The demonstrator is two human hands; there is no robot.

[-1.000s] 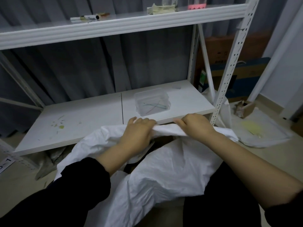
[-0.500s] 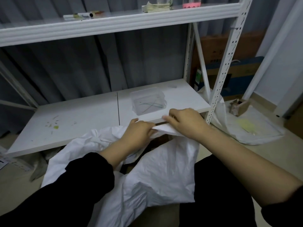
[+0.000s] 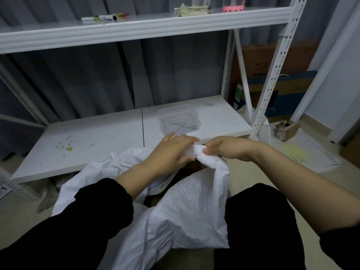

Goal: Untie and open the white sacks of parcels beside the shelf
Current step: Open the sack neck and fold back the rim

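Two grips, left hand (image 3: 171, 151) and right hand (image 3: 227, 151), fingers clenched on the bunched mouth of the white sack (image 3: 191, 217), low down just in front of the shelf (image 3: 97, 143). Seems thin, floppy, kinda slick; best to grab that gathered neck.

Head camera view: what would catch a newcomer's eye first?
The left hand and right hand grip the bunched edge of a crumpled white plastic sack in the middle foreground. Just behind them, a clear plastic box sits on the white lower shelf board.
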